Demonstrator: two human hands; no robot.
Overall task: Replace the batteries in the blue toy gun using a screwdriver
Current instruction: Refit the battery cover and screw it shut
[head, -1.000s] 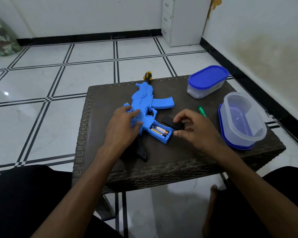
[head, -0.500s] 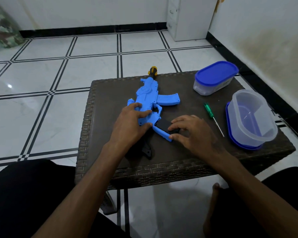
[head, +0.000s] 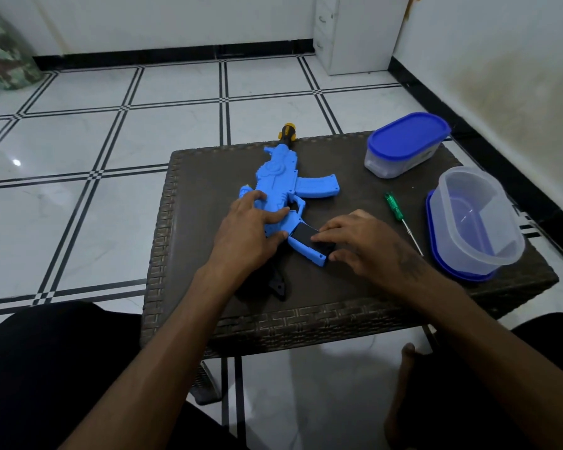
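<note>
The blue toy gun (head: 278,181) lies flat on the dark wicker table (head: 205,177), its yellow-and-black muzzle over the far edge. My left hand (head: 249,230) presses down on the gun's body just behind the trigger. My right hand (head: 359,243) holds the black battery cover (head: 306,233) against the grip, fingertips on its edges; the batteries are hidden under it. A green-handled screwdriver (head: 394,206) lies loose on the table to the right of my right hand.
A closed clear box with a blue lid (head: 403,144) stands at the back right. An open clear container (head: 480,222) rests on its blue lid at the right edge. The gun's black stock (head: 278,284) lies under my left wrist. Tiled floor surrounds the table.
The battery compartment, open with batteries showing one second ago, is now covered by the black cover that my right hand brought over. My left hand has stayed on the gun.
</note>
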